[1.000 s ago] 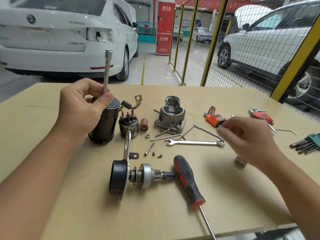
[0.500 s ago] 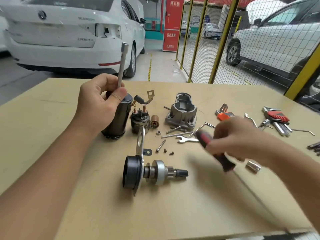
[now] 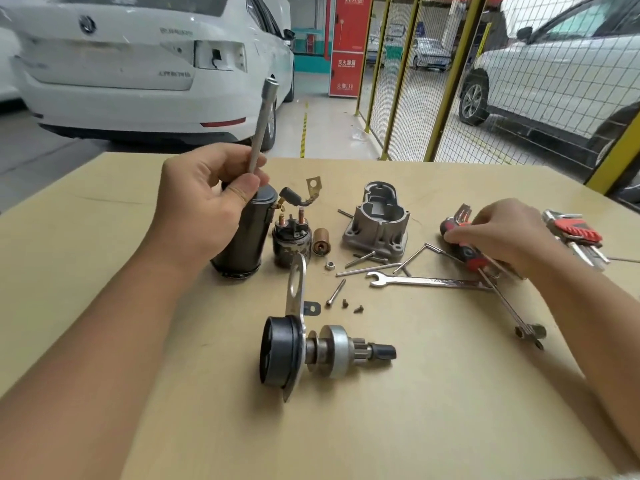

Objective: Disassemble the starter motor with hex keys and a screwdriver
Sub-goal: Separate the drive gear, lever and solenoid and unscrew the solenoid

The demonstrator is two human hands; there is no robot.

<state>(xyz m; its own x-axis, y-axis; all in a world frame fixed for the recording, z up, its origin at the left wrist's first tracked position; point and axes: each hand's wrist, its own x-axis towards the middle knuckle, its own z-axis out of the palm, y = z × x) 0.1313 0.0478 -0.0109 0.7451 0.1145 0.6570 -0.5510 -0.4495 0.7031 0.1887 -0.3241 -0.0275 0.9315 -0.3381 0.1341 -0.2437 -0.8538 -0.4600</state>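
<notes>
My left hand grips a long silver socket rod that stands upright on top of the black motor housing. My right hand holds the red-and-black screwdriver low over the table at the right, its shaft pointing toward me. The solenoid stands beside the housing, with a copper bushing next to it. The grey aluminium nose housing sits behind them. The drive gear assembly with its black end cap lies nearest me.
A combination wrench, long bolts, a nut, small screws and a bent hex key lie mid-table. A red hex key set lies at the right, a small socket nearer me. Cars and a yellow fence stand beyond.
My right hand picked the screwdriver up from the front of the table and carried it right and away, by the hex keys. My left hand kept holding the rod on the housing.
</notes>
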